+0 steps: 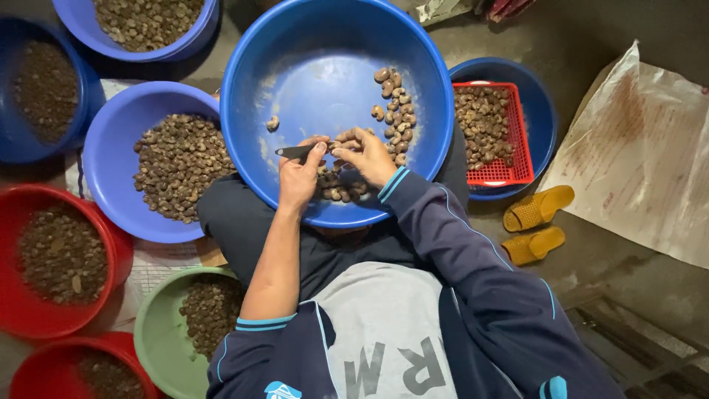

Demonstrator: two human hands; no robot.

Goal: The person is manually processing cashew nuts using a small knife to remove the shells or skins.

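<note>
Nut shelling over the big blue basin

Cashew-like nuts lie in a loose pile in the large blue basin [295, 44] resting on the person's lap, and both hands work just above the near part of that pile. The left hand [299, 177] is clenched around a small dark knife [295, 152], whose blade juts out to the left past the thumb. The right hand [365, 155] pinches a single nut [341, 142] between thumb and fingertips, close against the knife hand; the two hands touch or nearly touch at the thumbs. The nut sits at the very tips of the right fingers, just right of the knife handle, and is partly hidden, so its exact turn cannot be told.

To do this step well, I judge that the nut should stay low over the basin so that scraps and kernel fall inside, the pinch should leave the seam bare toward the blade, and the edge should work away from the holding thumb with short, light strokes.

A curved line of pale peeled nuts [395, 103] lies on the far right of the basin floor. Around it stand a purple basin [111, 148] at left, red basins [111, 236] near left, a green one [151, 325], and a red basket [517, 133] at right. Yellow sandals [538, 222] lie on the floor.
</note>
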